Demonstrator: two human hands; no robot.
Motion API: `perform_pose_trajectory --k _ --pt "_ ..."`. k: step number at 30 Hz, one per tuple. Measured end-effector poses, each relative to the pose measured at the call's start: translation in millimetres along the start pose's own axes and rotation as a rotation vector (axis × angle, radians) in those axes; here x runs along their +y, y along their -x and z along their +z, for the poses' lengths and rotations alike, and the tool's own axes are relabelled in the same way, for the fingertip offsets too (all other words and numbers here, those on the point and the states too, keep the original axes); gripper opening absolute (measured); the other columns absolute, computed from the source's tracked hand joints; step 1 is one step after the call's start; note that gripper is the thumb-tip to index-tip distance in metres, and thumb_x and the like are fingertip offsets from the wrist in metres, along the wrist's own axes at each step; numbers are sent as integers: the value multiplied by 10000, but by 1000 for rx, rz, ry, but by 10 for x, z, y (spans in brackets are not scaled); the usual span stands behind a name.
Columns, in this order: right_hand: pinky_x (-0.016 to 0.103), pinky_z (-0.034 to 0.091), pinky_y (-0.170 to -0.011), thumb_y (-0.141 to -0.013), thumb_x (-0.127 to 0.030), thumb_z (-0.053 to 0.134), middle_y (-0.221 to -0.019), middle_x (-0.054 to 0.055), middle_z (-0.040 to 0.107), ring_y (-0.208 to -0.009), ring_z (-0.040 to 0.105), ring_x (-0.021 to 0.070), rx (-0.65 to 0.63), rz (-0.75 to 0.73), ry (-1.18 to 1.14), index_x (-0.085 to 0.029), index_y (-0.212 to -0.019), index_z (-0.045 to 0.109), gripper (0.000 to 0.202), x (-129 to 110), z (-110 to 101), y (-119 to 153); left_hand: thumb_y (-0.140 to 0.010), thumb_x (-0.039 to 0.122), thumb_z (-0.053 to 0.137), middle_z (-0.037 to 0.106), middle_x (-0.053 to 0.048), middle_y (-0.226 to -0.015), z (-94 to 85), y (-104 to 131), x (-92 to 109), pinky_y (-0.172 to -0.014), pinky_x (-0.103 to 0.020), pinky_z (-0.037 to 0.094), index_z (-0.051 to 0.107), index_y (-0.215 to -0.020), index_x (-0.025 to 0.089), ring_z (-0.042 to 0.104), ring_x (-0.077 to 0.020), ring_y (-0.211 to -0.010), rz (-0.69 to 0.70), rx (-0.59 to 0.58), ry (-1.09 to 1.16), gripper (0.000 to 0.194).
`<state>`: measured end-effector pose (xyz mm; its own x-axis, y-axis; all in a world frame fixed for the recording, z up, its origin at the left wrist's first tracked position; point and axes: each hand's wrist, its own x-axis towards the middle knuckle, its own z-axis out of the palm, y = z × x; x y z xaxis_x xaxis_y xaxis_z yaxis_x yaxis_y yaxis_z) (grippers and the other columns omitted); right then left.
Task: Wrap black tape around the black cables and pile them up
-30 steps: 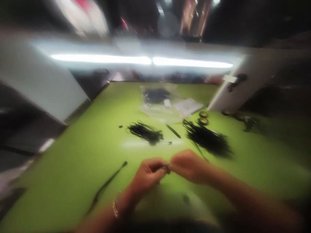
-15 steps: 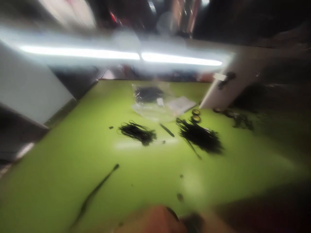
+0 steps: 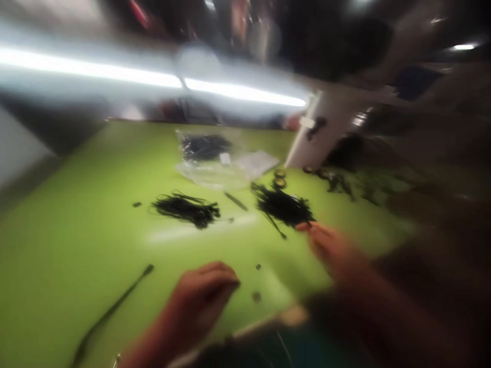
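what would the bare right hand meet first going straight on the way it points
The bare right hand would likely meet the rightmost bundle of thin black cords first; the hand appears at its near end, though blur hides whether they touch.

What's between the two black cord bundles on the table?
In the head view, a slim dark stick and a small dark bit lie between the left bundle and the right bundle.
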<state>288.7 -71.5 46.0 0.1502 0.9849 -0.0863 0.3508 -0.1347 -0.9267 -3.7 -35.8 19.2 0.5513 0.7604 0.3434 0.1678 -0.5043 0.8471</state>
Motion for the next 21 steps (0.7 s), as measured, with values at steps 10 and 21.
perform_pose_trajectory --k 10,21 --pt "212 340 -507 -855 -356 547 -590 -39 508 -524 404 84 -14 -100 -49 -167 -901 649 220 -28 235 -415 -814 227 638 708 -69 -769 23 -66 -399 -623 -259 512 713 -763 189 652 -192 -689 -185 56 57 98" --pt "248 414 -590 -869 -393 556 -648 12 631 -608 552 147 201 -407 382 -179 -721 683 290 106 137 -663 -787 383 695 437 38 -438 6 -127 -365 -382 -181 221 687 -722 124 324 -51 -387 -611 267 586 267"
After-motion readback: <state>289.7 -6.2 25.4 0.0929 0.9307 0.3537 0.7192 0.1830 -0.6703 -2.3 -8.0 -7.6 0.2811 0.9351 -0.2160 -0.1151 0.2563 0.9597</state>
